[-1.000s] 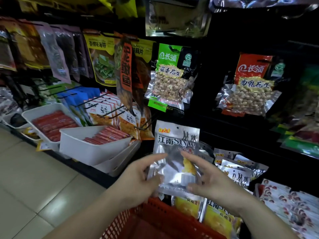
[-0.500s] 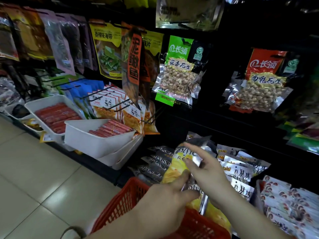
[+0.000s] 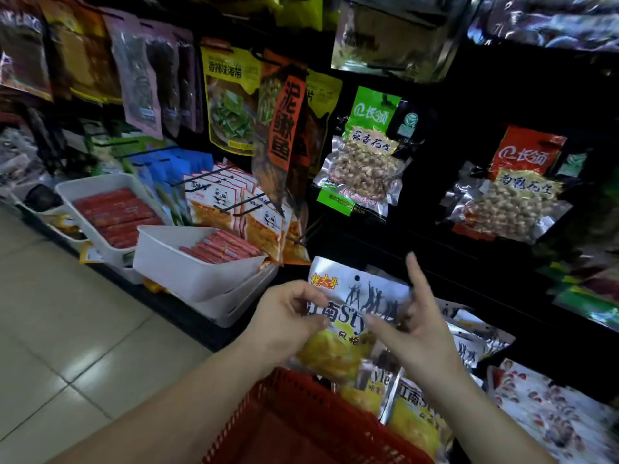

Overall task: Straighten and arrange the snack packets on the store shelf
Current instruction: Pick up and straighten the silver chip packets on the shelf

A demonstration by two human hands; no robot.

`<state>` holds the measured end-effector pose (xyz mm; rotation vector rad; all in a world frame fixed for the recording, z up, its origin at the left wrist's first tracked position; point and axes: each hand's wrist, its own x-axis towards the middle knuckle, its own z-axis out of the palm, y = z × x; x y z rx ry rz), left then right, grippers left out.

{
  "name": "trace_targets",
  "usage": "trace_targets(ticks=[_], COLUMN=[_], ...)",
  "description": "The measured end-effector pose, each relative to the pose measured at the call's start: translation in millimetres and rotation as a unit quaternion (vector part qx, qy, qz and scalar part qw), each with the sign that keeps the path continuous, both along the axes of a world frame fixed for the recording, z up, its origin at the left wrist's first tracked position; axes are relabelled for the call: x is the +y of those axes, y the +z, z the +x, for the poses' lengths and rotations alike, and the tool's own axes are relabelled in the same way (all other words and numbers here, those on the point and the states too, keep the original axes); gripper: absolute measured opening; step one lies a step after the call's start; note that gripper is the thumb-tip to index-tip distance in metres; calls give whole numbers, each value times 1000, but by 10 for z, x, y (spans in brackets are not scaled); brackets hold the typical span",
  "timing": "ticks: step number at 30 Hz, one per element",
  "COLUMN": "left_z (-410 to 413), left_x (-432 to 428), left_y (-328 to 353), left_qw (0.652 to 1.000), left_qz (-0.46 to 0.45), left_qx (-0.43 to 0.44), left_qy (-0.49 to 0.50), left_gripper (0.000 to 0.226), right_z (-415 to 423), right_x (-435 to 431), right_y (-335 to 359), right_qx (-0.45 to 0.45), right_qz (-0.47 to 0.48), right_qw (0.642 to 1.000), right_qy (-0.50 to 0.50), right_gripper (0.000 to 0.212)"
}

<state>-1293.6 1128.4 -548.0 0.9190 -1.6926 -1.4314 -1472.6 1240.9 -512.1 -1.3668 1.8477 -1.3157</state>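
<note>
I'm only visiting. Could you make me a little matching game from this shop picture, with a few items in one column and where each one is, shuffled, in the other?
Things
1. silver packet
2. red basket
3. green-topped peanut bag
4. white tub

Places
A. hanging higher up, above the hands
B. held between the left hand and right hand
C. at the bottom, below the hands
D. left of the hands, filled with red sausages

Pairs: 1-B, 2-C, 3-A, 4-D

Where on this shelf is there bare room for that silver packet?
A dark bare gap lies between the green peanut bag and the red peanut bag. Left of them, panda packets and white sausage trays crowd together; silver packets lie packed below.
</note>
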Motion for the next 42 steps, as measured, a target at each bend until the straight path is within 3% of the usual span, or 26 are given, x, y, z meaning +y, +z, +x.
trace_targets(ticks=[3,5,6,8,10,13,16,18,20,22,24,26,29,31,34,36,38,40,42], left_z=[-54,-76,-82,-107,-133,-191,-272,-285,-233,-123,-22,21,65,72,2,-54,-102,-160,-240], left_x=[-79,-173,-235,-356,-503,-816,-1035,-1102,-1178,-1279,-1331,-1343,-1367,-1416,-1465,-1476,-1495,-1512,-1532], left_y=[-56,-120,-171,-236,-272,-422,-742,-924,-1001,-1042,-1101,-1234,-1452,-1554,-1688,-1746,-1746,-1733,-1707], left_qw=[999,997,996,994,992,975,962,960,942,897,856,844,884,896,879,869,869,874,871], left_qz=[-36,-50,-57,-74,-78,-51,-18,17,56,55,25,-31,-116,-122,-148,-165,-182,-189,-196], left_qx=[-31,-38,-44,-62,-96,-214,-271,-277,-301,-375,-430,-442,-390,-385,-425,-448,-451,-446,-451], left_qy=[23,40,47,44,21,14,21,-33,-139,-226,-285,-303,-229,-187,-157,-128,-92,-48,-10], left_gripper=[13,16,17,16,18,24,20,19,43,77,89,77,39,38,43,30,13,8,11], right_z=[-87,-164,-196,-275,-322,-474,-645,-713,-730,-739,-740,-786,-869,-940,-1019,-949,-778,-537,-260], right_x=[-199,-395,-486,-669,-840,-1121,-1400,-1579,-1769,-1966,-2154,-2298,-2418,-2448,-2405,-2275,-2106,-1895,-1670], right_y=[140,166,143,19,-94,-336,-672,-903,-1111,-1323,-1529,-1741,-1942,-2003,-1981,-1903,-1704,-1452,-1262], right_qx=[57,42,42,73,119,209,228,227,222,209,198,168,91,74,196,286,271,143,63], right_qz=[33,80,98,109,93,73,72,74,68,80,105,136,187,202,170,92,54,137,270], right_qw=[998,996,994,990,988,974,967,966,966,968,969,971,974,974,962,949,961,970,916], right_qy=[-12,18,31,42,24,-44,-83,-104,-115,-112,-104,-105,-84,-70,-84,-95,-30,138,289], right_gripper=[83,36,26,43,37,28,24,23,24,23,22,22,12,19,39,31,11,8,17])
